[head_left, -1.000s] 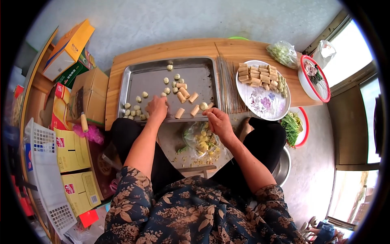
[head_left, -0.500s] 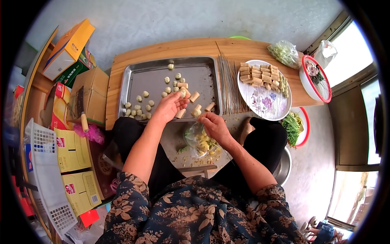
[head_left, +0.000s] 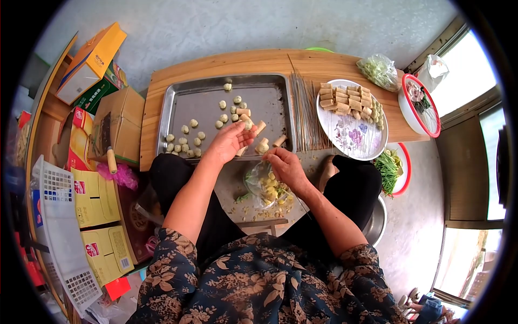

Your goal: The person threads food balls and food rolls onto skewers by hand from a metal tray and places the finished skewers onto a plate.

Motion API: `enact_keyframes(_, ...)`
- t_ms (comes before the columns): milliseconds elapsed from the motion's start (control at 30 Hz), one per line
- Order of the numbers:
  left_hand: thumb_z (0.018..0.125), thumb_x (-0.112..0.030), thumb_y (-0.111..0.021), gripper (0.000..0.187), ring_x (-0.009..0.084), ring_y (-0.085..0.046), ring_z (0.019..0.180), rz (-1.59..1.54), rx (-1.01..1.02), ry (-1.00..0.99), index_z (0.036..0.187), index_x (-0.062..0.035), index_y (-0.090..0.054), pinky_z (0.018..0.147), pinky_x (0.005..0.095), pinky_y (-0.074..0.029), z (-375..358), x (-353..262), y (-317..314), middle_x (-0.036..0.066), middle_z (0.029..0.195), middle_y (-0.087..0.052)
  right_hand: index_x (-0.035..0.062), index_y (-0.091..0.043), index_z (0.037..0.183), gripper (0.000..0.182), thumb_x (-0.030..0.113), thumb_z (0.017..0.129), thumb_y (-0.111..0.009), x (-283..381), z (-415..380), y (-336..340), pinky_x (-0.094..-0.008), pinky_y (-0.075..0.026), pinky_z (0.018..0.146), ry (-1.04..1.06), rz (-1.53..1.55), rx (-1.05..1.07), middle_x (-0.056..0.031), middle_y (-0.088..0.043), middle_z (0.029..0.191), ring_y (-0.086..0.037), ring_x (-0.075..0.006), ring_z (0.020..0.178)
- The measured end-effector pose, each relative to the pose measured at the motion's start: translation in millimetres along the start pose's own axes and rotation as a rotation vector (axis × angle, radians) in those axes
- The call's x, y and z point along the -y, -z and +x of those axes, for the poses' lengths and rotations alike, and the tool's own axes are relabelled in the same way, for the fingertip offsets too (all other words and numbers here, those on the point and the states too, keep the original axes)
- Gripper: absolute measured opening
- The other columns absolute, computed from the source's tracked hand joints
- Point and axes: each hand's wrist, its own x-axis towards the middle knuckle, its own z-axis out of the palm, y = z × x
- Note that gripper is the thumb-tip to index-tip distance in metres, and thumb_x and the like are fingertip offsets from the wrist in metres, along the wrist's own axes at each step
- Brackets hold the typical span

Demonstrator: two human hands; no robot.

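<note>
My left hand [head_left: 230, 143] is over the front part of a metal tray [head_left: 210, 97], with a pale round ball [head_left: 247, 125] pinched at its fingertips. My right hand [head_left: 286, 166] is closed on a thin skewer [head_left: 306, 207], whose rear end runs back along the forearm. Just past the right fingertips, a pale ball and a short tan roll [head_left: 262, 144] sit at the skewer's front. Several greenish-white balls [head_left: 185, 129] are scattered in the tray, mostly at its left. A few tan rolls [head_left: 279, 141] lie near its right side.
Bare skewers [head_left: 308, 116] lie beside the tray. An oval flowered plate [head_left: 345, 143] holds stacked rolls and green pieces. Bagged greens [head_left: 377, 72] and a red-rimmed bowl [head_left: 404, 102] are at the right. Below hangs a plastic bag of yellowish scraps [head_left: 268, 189]. Cartons [head_left: 121, 124] fill the left.
My left hand has moved slightly right with the ball, now covering more of the roll beneath it. My right hand stays nearly still with the skewer.
</note>
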Motion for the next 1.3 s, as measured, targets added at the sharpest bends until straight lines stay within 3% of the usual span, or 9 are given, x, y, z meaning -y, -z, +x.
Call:
enact_keyframes(600,0.092,-0.014,-0.057,0.02,0.0213,-0.064,0.093,0.009,0.055,0.028,0.11,-0.0049,-0.055,0.081,0.032,-0.053,-4,5,-11,0.015,0.107,-0.064,0.0008,-0.057,0.091,0.016,0.014,0.095,-0.048,-2,1,1,-0.0215,-0.031,0.041,0.023,-0.029,-0.012,0.0035,-0.044,0.058,-0.038,-0.0044,0.044)
enact_keyframes(1300,0.092,-0.019,-0.057,0.029,0.0212,-0.062,0.099,0.051,0.151,0.115,0.117,-0.0036,-0.054,0.089,0.0356,-0.05,-1,19,-12,0.011,0.112,-0.063,-0.0002,-0.057,0.092,0.017,0.015,0.095,-0.049,-12,8,3,-0.0222,-0.031,0.041,0.051,-0.008,-0.049,0.0019,-0.046,0.056,-0.04,-0.0056,0.044)
